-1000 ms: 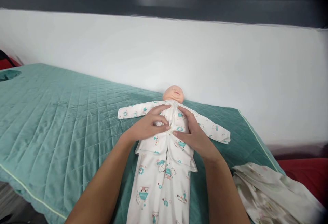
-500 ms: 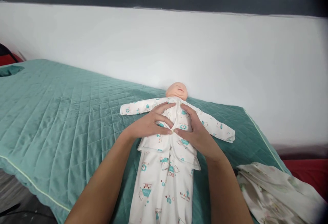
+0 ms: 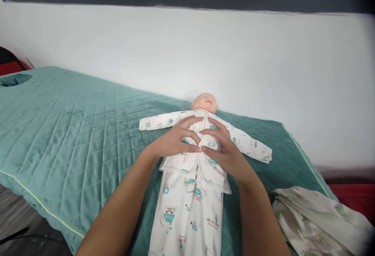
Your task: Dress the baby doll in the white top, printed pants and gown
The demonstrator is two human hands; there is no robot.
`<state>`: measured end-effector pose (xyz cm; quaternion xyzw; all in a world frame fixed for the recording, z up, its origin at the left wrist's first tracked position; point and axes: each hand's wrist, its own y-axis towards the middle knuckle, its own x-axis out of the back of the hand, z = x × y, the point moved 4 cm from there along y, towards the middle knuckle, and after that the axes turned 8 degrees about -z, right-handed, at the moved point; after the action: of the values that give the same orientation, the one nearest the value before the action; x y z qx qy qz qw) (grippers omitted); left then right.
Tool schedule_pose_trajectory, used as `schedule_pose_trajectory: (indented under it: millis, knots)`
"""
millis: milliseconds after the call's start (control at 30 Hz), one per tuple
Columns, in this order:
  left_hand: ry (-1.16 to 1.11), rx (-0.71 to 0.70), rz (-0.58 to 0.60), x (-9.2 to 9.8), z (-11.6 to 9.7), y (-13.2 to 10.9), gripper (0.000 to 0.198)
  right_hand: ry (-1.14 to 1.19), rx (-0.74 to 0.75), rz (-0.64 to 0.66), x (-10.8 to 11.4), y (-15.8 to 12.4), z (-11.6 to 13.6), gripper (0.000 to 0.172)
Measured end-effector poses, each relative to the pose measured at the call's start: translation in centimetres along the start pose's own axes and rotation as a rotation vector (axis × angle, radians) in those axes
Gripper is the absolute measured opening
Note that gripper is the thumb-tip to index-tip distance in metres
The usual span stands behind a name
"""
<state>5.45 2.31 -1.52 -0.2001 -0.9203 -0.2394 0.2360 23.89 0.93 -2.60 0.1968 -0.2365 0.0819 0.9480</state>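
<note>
A baby doll (image 3: 204, 102) lies on its back, dressed in a white printed baby shirt (image 3: 182, 163) and matching trousers (image 3: 187, 217). Both long sleeves are spread out to the sides. My left hand (image 3: 183, 135) rests on the chest, its thumb and a finger closed on the shirt's front edge at mid-belly. Opposite it, my right hand (image 3: 222, 144) has its thumb at the same spot on the other front edge, with its fingers bent over the cloth. The thumb tips nearly meet there; any fastener between them is too small to make out. Below this point the shirt fronts part.
The doll lies on a green quilted bed cover (image 3: 96, 131) with a hole (image 3: 16, 79) at the far left. A crumpled floral cloth (image 3: 316, 217) lies at the lower right. A white wall (image 3: 187, 49) rises behind the bed. A dark cable (image 3: 14, 235) shows at lower left.
A second finger of my right hand now shows bent in toward the shirt's front opening. The view has shifted slightly; my left hand stays at the same place on the shirt.
</note>
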Motion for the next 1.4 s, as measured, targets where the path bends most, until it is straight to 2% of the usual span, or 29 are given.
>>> schedule_pose_trajectory:
  millis: [100, 167, 367, 633, 867, 1100, 1167, 1233, 1333, 1400]
  knots:
    - [-0.042, 0.025, 0.003, 0.2, 0.1, 0.0, 0.013, 0.066, 0.001, -0.045, 0.2, 0.1, 0.2, 0.014]
    - [-0.082, 0.043, -0.001, 0.3, 0.2, 0.1, 0.013, 0.117, -0.001, -0.072, 0.2, 0.1, 0.2, 0.009]
    - [-0.144, 0.037, -0.025, 0.5, 0.5, 0.2, 0.013, 0.156, 0.012, -0.093, 0.3, 0.3, -0.1, 0.008]
    - [-0.06, 0.02, -0.07, 0.1, -0.1, 0.2, 0.017, 0.127, 0.01, -0.095, 0.0, 0.2, 0.7, 0.009]
    - [0.004, 0.008, -0.007, 0.3, -0.5, 0.2, 0.015, 0.157, -0.007, -0.091, 0.1, 0.3, 0.2, 0.013]
    - [-0.068, 0.041, -0.011, 0.3, -0.2, 0.1, 0.018, 0.274, -0.046, -0.125, -0.1, 0.3, 0.3, 0.013]
    - [-0.169, 0.083, -0.07, 0.4, 0.1, 0.2, 0.021, 0.396, -0.081, -0.153, 0.0, 0.2, 0.1, 0.013]
    - [-0.354, 0.129, -0.23, 1.0, 0.9, 0.1, 0.027, 0.571, -0.13, -0.248, 0.5, 0.2, -0.5, 0.011]
    - [-0.68, 0.219, -0.565, 2.3, 3.1, -0.2, 0.031, 0.818, -0.234, -0.602, 2.5, -0.2, -2.7, 0.011]
    - [-0.794, 0.361, -0.773, 2.9, 5.2, -0.6, 0.034, 0.846, -0.34, -0.867, 3.9, -0.7, -4.5, 0.013]
